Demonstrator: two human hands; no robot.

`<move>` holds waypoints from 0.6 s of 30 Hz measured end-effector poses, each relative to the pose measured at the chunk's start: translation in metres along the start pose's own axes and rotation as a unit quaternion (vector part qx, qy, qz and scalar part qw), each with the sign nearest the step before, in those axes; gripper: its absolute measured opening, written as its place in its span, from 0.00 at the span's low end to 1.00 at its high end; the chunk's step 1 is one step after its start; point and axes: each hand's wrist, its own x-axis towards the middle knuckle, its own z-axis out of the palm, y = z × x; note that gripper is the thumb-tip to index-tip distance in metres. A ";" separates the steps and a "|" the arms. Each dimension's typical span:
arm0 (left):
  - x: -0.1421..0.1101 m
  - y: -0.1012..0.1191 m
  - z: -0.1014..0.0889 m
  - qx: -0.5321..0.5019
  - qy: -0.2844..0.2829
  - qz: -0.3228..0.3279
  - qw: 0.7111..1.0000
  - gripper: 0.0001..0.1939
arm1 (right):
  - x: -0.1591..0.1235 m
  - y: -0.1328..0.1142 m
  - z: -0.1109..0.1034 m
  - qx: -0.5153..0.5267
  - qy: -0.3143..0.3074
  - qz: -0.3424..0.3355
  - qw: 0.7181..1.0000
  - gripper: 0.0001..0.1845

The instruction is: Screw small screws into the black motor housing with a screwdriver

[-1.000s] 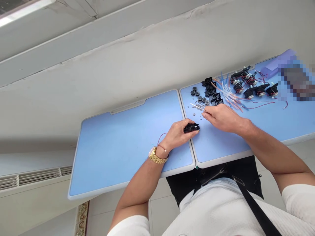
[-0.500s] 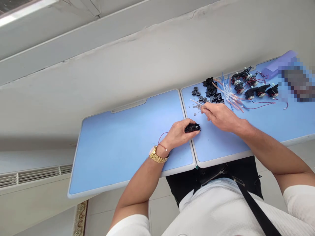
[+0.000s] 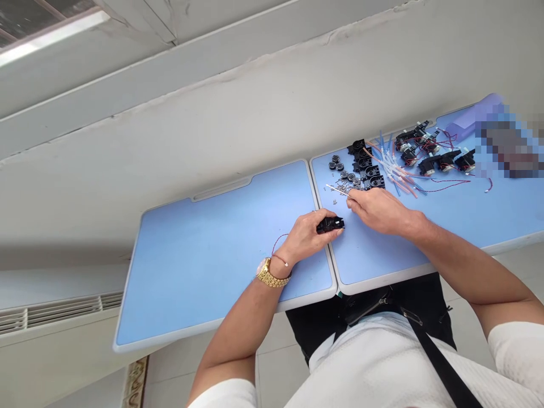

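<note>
My left hand [image 3: 306,237] is closed around a small black plastic gear housing [image 3: 330,224], held low at the seam between the two table tops. A thin red twisted wire [image 3: 278,241] loops out beside my wrist. My right hand [image 3: 382,211] pinches a slim, pale metal tool [image 3: 338,191] that looks like tweezers. Its tip points left, over the near side of a scatter of small screws [image 3: 342,187]. Whether the tip touches a screw is too small to make out.
Several round black wheels [image 3: 335,164] and black plastic shells [image 3: 363,164] lie behind the screws. Farther right are blue and orange cable ties [image 3: 395,164], wired black motor assemblies [image 3: 425,147], a purple bag [image 3: 474,119] and a blurred dark object [image 3: 512,147].
The view has shifted slightly. My right hand and the tool have tilted a little near the screws. My left hand keeps the black housing in the same place.
</note>
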 end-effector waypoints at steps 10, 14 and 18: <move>0.009 -0.015 -0.004 0.030 0.000 0.036 0.999 0.13 | 0.006 0.013 0.006 0.141 0.181 -0.038 0.972 0.17; 0.022 -0.013 -0.002 0.044 -0.011 0.036 0.998 0.13 | 0.007 0.015 0.002 0.184 0.220 -0.042 0.957 0.16; 0.033 -0.012 -0.001 0.039 -0.022 0.031 0.998 0.14 | 0.009 0.017 0.000 0.196 0.238 -0.039 0.951 0.16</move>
